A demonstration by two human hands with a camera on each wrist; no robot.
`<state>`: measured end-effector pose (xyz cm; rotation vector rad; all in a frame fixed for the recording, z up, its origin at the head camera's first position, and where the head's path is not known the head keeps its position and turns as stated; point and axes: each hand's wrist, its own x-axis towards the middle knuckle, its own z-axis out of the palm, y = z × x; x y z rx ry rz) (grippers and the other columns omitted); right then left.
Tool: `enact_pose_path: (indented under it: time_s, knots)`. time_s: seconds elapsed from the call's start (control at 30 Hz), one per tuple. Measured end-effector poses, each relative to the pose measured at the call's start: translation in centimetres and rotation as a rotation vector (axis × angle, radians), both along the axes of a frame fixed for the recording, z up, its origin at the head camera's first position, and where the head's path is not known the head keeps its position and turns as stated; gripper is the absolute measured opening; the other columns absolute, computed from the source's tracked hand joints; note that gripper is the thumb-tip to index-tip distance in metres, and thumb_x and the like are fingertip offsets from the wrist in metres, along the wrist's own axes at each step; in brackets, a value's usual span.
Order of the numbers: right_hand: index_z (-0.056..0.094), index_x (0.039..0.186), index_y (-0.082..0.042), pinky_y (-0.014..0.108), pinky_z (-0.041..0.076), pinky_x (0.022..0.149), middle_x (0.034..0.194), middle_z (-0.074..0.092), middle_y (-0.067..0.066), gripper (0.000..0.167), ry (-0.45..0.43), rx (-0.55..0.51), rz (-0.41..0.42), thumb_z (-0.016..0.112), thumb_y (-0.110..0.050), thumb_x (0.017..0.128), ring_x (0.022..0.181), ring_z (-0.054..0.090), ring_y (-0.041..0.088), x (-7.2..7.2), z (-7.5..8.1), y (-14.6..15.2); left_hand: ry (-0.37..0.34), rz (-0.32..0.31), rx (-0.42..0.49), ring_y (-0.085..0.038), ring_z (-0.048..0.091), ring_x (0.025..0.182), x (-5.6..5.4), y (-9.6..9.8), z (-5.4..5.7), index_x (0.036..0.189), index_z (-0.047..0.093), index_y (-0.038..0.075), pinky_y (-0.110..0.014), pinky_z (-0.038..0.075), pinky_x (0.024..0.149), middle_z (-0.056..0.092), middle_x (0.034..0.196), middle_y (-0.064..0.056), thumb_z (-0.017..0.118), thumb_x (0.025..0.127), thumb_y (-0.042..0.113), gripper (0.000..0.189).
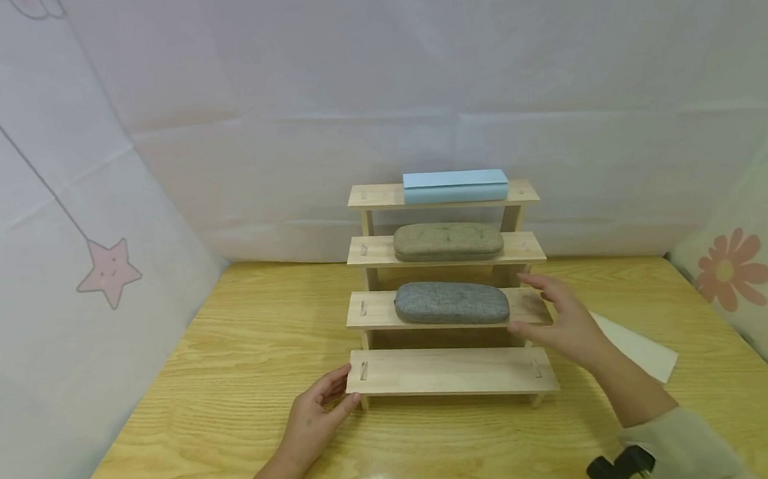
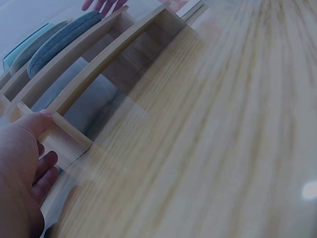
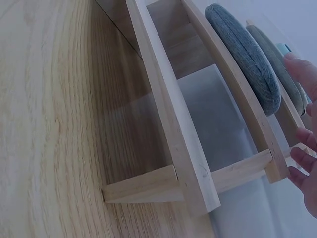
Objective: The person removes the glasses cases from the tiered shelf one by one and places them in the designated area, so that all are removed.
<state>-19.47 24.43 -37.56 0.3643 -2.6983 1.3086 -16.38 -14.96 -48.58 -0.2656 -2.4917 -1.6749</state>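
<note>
A four-step wooden display rack [image 1: 448, 370] stands on the table. My left hand [image 1: 316, 414] holds the left end of its lowest board, thumb at the front corner; in the left wrist view the thumb [image 2: 37, 121] lies against that corner. A grey-blue fabric glasses case [image 1: 452, 302] lies on the second step, an olive-brown one [image 1: 448, 241] on the third and a light blue box-shaped case [image 1: 455, 186] on the top. My right hand [image 1: 570, 326] is spread beside the second step's right end, holding nothing. Whether its fingertips touch the board I cannot tell.
On the table right of the rack lies a flat cream-coloured piece [image 1: 639, 347], partly behind my right arm. A black strap-like object [image 1: 620, 469] is by the right sleeve. Printed cloth walls [image 1: 417, 146] enclose the wood-grain table [image 1: 256, 332] at the back and sides.
</note>
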Motion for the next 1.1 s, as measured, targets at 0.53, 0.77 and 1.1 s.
enact_pose_path:
  time_s: [0.53,0.77,1.1]
  knots:
    - [0.039,0.148,-0.014,0.062,0.036,0.11,0.154,0.031,0.02,0.079,-0.02,-0.025,0.078,0.08,-0.03,0.083,0.14,0.03,0.05,-1.1,-0.4,-1.7,-0.006,-0.004,0.007,-0.028,0.067,0.112,0.1,0.0,0.1,0.129,0.063,0.008,-0.032,0.056,0.093,0.067,0.127,-0.011,0.077,0.085,0.019,0.048]
    - [0.039,0.148,-0.014,0.056,0.042,0.108,0.152,0.033,0.018,0.08,-0.029,-0.029,0.095,0.081,-0.031,0.082,0.139,0.037,0.046,-1.6,-0.7,-2.2,0.002,-0.003,0.005,-0.028,0.067,0.111,0.1,0.0,0.0,0.129,0.063,0.009,-0.032,0.056,0.092,0.066,0.128,-0.012,0.077,0.085,0.018,0.047]
    - [0.038,0.148,-0.009,0.052,0.049,0.101,0.146,0.038,0.019,0.082,-0.02,-0.021,0.128,0.081,-0.03,0.082,0.126,0.051,0.039,-2.1,-0.7,-2.9,0.0,0.002,0.003,-0.027,0.067,0.111,0.1,0.0,0.0,0.129,0.063,0.009,-0.028,0.056,0.091,0.067,0.126,-0.011,0.077,0.085,0.019,0.047]
